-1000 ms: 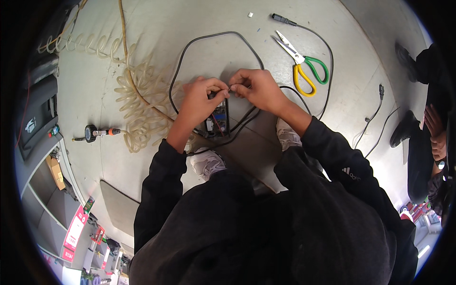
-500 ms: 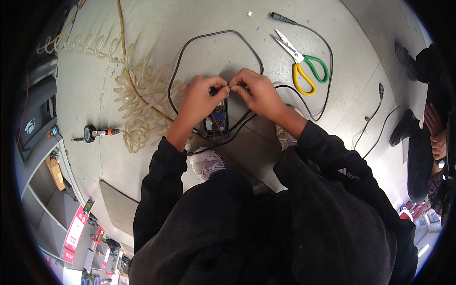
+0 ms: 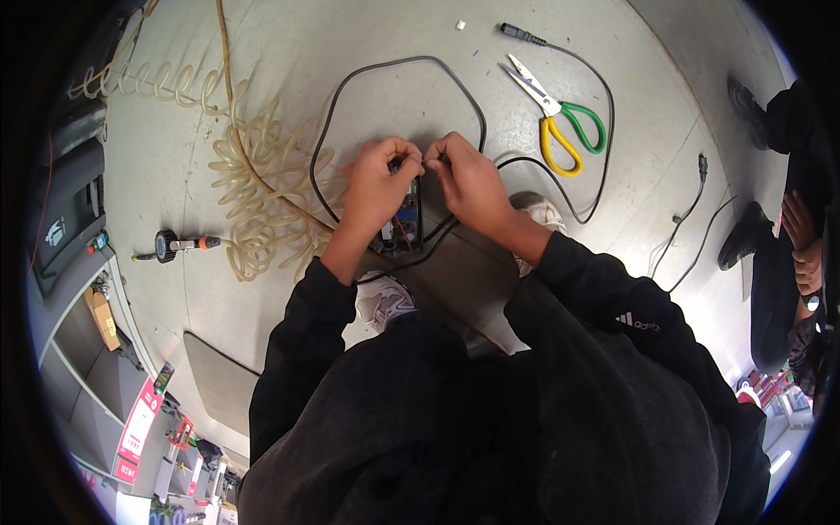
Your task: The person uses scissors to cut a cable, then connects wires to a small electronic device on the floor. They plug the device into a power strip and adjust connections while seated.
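My left hand (image 3: 380, 185) is closed in a pinch over the far end of an open black case with electronic parts (image 3: 404, 229), where blue parts and a thin red wire show. Almost fingertip to fingertip with it, my right hand (image 3: 472, 182) pinches too. Whatever the fingers hold is too small or hidden to make out. A black power cable (image 3: 411, 59) loops round beyond both hands and passes beside the case. Scissors (image 3: 551, 114) with one yellow and one green handle lie partly open on the floor to the right.
A clear coiled air hose (image 3: 254, 166) heaps on the left, ending in a fitting with a round gauge (image 3: 166, 247). The cable's plug (image 3: 522, 34) lies at the far right, and a shorter black cord (image 3: 691, 197) nearer the edge. Another person's hand (image 3: 801, 227) shows at right.
My left hand has shifted slightly right and my right hand slightly nearer to me. Both still pinch close together. More of the electronic parts shows between my wrists.
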The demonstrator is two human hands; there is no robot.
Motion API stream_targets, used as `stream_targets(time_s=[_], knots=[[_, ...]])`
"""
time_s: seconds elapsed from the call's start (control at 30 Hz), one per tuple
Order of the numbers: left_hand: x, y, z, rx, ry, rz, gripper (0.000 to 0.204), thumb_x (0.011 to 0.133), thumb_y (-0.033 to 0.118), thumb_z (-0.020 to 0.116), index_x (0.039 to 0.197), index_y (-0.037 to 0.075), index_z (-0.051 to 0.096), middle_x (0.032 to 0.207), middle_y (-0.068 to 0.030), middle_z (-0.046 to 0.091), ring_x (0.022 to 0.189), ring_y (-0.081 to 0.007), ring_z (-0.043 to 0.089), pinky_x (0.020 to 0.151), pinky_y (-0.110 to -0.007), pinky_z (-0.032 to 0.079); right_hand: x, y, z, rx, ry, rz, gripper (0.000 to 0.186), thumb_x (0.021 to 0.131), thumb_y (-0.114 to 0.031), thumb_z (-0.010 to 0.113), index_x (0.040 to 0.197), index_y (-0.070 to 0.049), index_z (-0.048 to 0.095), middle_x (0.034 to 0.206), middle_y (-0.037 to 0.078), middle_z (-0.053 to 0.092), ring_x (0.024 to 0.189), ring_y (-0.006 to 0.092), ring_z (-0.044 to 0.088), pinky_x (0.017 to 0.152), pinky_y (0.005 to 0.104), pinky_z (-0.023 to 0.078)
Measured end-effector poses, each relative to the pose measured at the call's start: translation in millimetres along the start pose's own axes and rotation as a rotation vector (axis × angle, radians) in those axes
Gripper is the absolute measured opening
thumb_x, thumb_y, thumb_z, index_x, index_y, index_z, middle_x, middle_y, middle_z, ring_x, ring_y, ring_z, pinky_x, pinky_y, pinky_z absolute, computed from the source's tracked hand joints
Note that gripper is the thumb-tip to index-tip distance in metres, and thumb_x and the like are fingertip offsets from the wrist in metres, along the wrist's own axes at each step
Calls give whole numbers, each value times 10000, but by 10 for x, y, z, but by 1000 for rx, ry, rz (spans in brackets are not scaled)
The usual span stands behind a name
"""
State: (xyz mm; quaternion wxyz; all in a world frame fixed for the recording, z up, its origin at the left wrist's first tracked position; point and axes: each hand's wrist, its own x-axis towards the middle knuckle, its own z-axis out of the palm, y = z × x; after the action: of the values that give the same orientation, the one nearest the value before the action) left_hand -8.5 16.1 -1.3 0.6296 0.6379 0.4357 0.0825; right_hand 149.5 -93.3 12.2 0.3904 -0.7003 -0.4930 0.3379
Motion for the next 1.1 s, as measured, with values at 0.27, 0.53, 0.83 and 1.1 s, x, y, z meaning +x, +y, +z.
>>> stream_targets(time_s=[0.27, 0.53, 0.83, 1.1], knots=[[-65, -108, 165, 150, 187, 29, 124, 953, 233, 747, 1002, 119, 747, 915, 8, 769, 975, -206, 646, 1026, -448, 391, -18, -2, 6, -20, -12, 45, 125, 1022, -47, 618, 1120, -41, 540, 1042, 180, 697, 950, 462, 681, 771, 511, 538], [-81, 4, 153, 306, 218, 142, 87, 901, 212, 771, 961, 156, 743, 869, 26, 722, 978, -223, 615, 954, -451, 367, -5, -7, -61, -16, 9, 38, 112, 1019, -120, 648, 1096, -72, 582, 1016, 141, 683, 903, 432, 686, 730, 530, 541], [-221, 119, 68, 535, 328, 262, 76, 804, 230, 792, 860, 206, 747, 829, 26, 701, 954, -240, 603, 889, -455, 360, -66, 42, 57, -111, -9, -35, 115, 1050, -190, 628, 1116, -106, 586, 1024, 166, 657, 861, 445, 681, 683, 555, 540], [-176, 304, 60, 654, 402, 399, 106, 770, 247, 787, 784, 186, 700, 960, 19, 656, 1027, -275, 569, 852, -480, 346, -59, -32, 1, -216, -26, -34, 154, 1050, -235, 639, 1111, -104, 587, 991, 147, 667, 839, 407, 708, 663, 532, 566]])
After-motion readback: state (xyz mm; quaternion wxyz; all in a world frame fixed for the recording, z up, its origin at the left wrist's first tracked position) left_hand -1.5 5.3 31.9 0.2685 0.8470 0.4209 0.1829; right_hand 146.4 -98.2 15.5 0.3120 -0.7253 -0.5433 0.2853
